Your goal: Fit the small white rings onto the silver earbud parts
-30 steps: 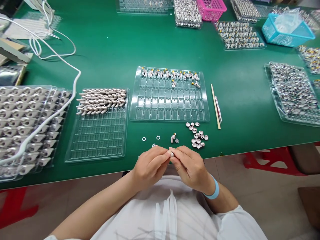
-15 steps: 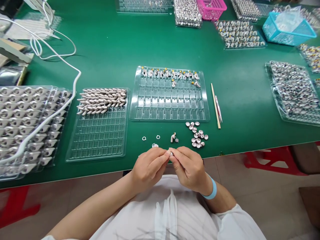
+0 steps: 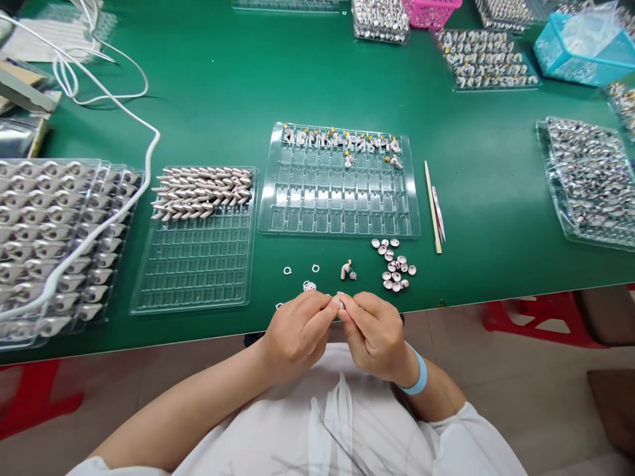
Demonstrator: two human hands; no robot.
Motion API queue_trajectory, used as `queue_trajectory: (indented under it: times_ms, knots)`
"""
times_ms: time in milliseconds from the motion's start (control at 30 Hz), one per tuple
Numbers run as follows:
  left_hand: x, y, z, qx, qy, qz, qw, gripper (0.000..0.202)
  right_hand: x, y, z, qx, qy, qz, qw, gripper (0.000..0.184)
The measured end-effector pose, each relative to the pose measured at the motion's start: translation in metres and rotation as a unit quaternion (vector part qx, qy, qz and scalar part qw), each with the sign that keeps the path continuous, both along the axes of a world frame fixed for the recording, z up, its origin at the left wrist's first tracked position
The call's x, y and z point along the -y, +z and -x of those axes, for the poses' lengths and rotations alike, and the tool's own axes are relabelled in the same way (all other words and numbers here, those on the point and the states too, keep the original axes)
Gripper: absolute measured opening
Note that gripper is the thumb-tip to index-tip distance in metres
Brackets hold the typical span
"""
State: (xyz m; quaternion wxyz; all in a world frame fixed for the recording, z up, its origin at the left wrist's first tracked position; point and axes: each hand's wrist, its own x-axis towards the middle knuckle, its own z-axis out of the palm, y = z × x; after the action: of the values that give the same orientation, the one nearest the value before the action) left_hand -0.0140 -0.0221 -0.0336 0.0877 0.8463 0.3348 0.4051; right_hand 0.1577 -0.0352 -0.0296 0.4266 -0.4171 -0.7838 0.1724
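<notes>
At the table's front edge, my left hand (image 3: 299, 337) and my right hand (image 3: 376, 337) meet fingertip to fingertip. Both are closed in a pinch around a small silvery-white part (image 3: 341, 305), mostly covered by the fingers. Just beyond them lies a bent earbud-like piece (image 3: 346, 270) with a yellow tip and a small round disc beside it. Thin white rings (image 3: 309, 286) are heaped left of it, with a few loose ones nearby. On the right several small round cup-shaped caps (image 3: 396, 266) lie in a loose group.
A clear tray (image 3: 340, 225) holds yellow-tipped pieces in its upper rows. Right of it lie a wooden stick (image 3: 432, 206) and tweezers (image 3: 438, 213). Leftward stand a half-filled tray (image 3: 193, 264), stacked trays (image 3: 54, 244) and a white cable (image 3: 153, 149). A blue basket (image 3: 570, 56) stands far right.
The view has shifted slightly, so the table's things sit a little higher in the picture. Both hands keep the same pinch on the small part.
</notes>
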Motion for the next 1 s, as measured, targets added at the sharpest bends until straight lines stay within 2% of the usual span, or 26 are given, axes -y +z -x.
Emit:
queue_trajectory:
  times_ms: [267, 633, 833, 1000]
  knots:
    - [0.0, -0.001, -0.001, -0.018, 0.006, -0.002, 1.0, 0.036, 0.0, -0.003, 0.001, 0.002, -0.002, -0.005, 1.0, 0.032]
    - [-0.003, 0.001, -0.004, -0.039, 0.02, 0.007, 0.999, 0.027, -0.001, -0.01, 0.002, 0.013, -0.009, -0.008, 1.0, 0.034]
    - [-0.002, 0.0, -0.003, -0.045, 0.016, 0.008, 0.999, 0.029, 0.0, -0.009, 0.002, 0.026, -0.006, -0.003, 1.0, 0.036]
    - [-0.008, -0.003, -0.002, -0.044, 0.039, 0.016, 0.998, 0.022, -0.007, -0.012, 0.007, 0.023, -0.018, -0.012, 1.0, 0.034]
